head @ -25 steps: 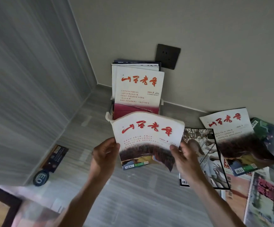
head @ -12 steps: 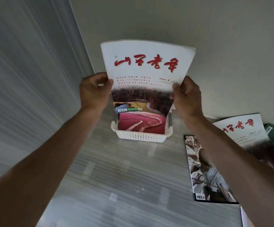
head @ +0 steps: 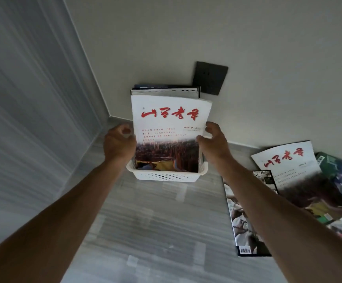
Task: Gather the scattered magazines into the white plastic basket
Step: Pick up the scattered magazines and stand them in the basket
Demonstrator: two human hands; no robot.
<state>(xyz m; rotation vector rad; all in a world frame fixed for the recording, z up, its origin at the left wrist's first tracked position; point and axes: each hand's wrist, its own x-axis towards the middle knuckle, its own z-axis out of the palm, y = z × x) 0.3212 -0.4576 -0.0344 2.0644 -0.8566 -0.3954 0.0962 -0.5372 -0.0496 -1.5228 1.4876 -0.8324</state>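
A white magazine with red brush lettering (head: pixel 166 127) stands upright at the front of the white plastic basket (head: pixel 166 176), its lower edge down inside. My left hand (head: pixel 118 144) holds its left edge with curled fingers. My right hand (head: pixel 214 142) pinches its right edge, thumb on the cover. Other magazines (head: pixel 166 89) stand behind it in the basket against the wall. On the floor at the right lie a second red-lettered magazine (head: pixel 288 166), a black-bordered magazine (head: pixel 241 217) partly under my right forearm, and a green one (head: pixel 337 170).
The basket sits on a grey striped floor near the room's corner. A dark wall socket (head: pixel 210 77) is just above and right of it. A grey panelled wall (head: pixel 33 119) runs along the left.
I raised the magazine from low in front of me, carried it over the basket and lowered it in. It now stands in front of the earlier red-lettered issue.
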